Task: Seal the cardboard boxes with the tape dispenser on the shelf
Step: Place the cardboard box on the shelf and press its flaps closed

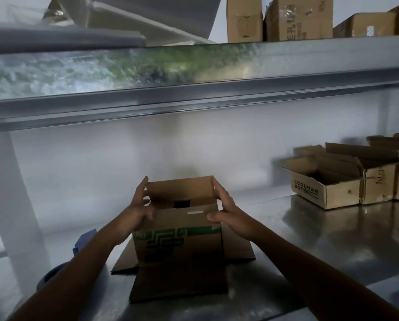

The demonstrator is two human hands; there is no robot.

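Note:
A brown cardboard box (179,242) with green print stands on the metal shelf (321,239) in front of me, its flaps unfolded at the bottom and its far flap upright. My left hand (139,205) presses the box's left side with straight fingers reaching up along the far flap's edge. My right hand (225,207) presses the right side the same way, thumb on the near panel's top edge. A blue object (83,242), partly hidden behind my left forearm, lies to the left; I cannot tell whether it is the tape dispenser.
Several open cardboard boxes (328,181), one marked COOLMAN HOT, stand in a row at the right of the shelf. Closed boxes (298,17) sit on the upper shelf, whose metal beam (194,89) crosses overhead. An upright post (13,181) stands at the left.

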